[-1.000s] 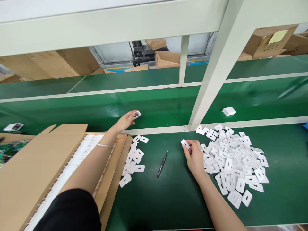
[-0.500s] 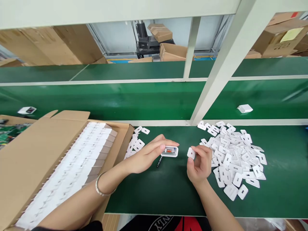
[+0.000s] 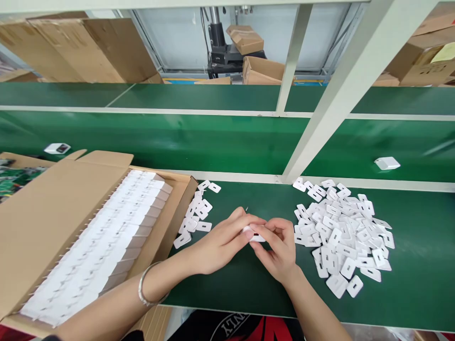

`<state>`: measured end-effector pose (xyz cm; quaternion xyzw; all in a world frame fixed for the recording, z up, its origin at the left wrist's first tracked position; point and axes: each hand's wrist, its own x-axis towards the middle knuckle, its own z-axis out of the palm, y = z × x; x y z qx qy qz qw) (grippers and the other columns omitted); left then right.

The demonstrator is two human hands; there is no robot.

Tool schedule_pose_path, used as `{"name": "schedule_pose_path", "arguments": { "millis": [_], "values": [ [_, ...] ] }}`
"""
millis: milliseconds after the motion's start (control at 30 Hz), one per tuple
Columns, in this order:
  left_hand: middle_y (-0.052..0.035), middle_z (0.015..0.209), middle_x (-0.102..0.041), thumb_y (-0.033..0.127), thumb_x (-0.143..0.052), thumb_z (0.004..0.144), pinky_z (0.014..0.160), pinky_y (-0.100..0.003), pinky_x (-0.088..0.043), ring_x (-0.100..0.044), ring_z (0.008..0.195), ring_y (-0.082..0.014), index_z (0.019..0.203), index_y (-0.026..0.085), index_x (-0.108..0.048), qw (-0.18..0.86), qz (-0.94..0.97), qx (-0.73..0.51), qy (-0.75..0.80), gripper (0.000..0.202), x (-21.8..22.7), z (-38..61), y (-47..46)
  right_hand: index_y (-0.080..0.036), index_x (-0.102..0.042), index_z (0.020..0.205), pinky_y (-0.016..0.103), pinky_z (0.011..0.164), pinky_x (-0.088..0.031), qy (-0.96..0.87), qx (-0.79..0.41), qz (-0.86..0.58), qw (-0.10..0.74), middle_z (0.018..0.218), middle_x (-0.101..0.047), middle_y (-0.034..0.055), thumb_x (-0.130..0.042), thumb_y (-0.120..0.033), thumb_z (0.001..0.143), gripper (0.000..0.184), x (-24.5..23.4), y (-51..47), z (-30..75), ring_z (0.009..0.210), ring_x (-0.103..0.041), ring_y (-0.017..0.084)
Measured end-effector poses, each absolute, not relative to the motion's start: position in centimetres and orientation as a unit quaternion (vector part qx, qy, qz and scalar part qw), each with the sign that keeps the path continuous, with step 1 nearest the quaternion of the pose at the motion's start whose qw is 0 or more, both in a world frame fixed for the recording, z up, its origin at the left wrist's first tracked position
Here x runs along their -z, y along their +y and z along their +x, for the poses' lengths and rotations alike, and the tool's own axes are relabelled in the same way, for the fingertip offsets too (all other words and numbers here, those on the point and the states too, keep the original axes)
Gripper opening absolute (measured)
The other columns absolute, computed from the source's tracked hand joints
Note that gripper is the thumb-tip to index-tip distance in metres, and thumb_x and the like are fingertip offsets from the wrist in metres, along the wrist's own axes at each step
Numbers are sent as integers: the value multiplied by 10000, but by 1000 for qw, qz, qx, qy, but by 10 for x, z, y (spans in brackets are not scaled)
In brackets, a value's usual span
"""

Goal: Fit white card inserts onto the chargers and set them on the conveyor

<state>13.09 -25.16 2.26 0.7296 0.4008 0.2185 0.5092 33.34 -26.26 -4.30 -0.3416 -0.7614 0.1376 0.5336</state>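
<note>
Lighting's bright and pretty even here — a cool white, seemingly from above. The glossy green strip picks up a hazy sheen, plus a pale streak at far right. The white plates run close to blown out, same for the white blocks, so fine detail washes away. Shadows are soft. Focus is decent up close, background's mushier — and wide-angle stretch skews the open carton toward the left edge.
</note>
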Motion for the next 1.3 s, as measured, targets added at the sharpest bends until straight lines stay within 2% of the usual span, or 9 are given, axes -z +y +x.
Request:
{"name": "schedule_pose_path", "arguments": {
  "millis": [100,167,233,367,600,767,900,1133,1300],
  "values": [
    [-71,1117,-648,477,-321,1148,945,-400,-508,-550,1050,-243,1364,290,-619,469,755,-227,398,413,-18,133,-251,-320,-648,1426,382,734,-616,-738,-211,-372,521,1119,-499,76,-590,-432,1065,382,43,-261,336,931,-633,212],
    [-75,1104,-615,464,-318,1147,885,-386,-515,-554,974,-232,1375,280,-594,439,769,-239,399,403,-12,134,-251,-281,-607,1442,379,690,-581,-704,-294,-400,509,1030,-536,59,-422,-617,1090,521,45,-260,338,845,-614,208],
    [-83,1135,-594,443,-337,1142,847,-380,-520,-556,923,-221,1414,276,-545,410,780,-253,400,380,-6,136,-252,-261,-570,1436,360,644,-541,-669,-388,-406,486,905,-568,27,-276,-683,1096,617,47,-259,338,738,-584,196],
    [-100,1168,-574,383,-411,1121,853,-394,-529,-554,941,-230,1458,271,-470,364,802,-281,381,360,5,140,-255,-263,-602,1305,350,684,-547,-647,-481,-390,445,953,-672,37,-314,-672,1099,541,47,-257,335,784,-640,205],
    [-93,1141,-512,458,-331,1142,912,-409,-550,-557,1059,-240,1456,286,-521,417,768,-329,359,406,13,148,-258,-251,-637,1164,342,698,-560,-628,-419,-412,511,998,-721,54,-427,-644,1080,453,50,-258,329,879,-692,223],
    [-85,1079,-522,487,-342,1137,908,-408,-545,-550,1039,-241,1352,276,-650,416,751,-350,373,431,18,151,-256,-250,-627,1176,338,645,-545,-623,-415,-417,516,917,-709,37,-441,-695,1053,498,54,-259,329,779,-681,213],
    [-77,1035,-521,526,-371,1125,907,-405,-527,-545,1018,-240,1293,257,-702,414,747,-360,376,458,16,150,-253,-253,-610,1221,320,638,-540,-652,-420,-404,486,973,-710,39,-525,-651,1042,445,54,-256,331,786,-669,198],
    [-89,1216,-611,687,-431,1066,918,-391,-520,-595,1045,-232,1398,275,-573,638,497,-454,374,548,24,154,-260,-265,-566,1365,402,788,-597,-678,-339,-379,531,1204,-660,107,-508,-621,1058,474,62,-258,327,1018,-682,269],
    [-130,1299,-661,653,-617,1009,1010,-423,-507,-625,1166,-268,1374,229,-636,748,365,-458,313,559,20,159,-267,-295,-566,1437,446,835,-590,-705,-328,-371,508,1229,-589,120,-487,-636,1061,514,60,-254,327,1122,-625,303]
  ]
}}
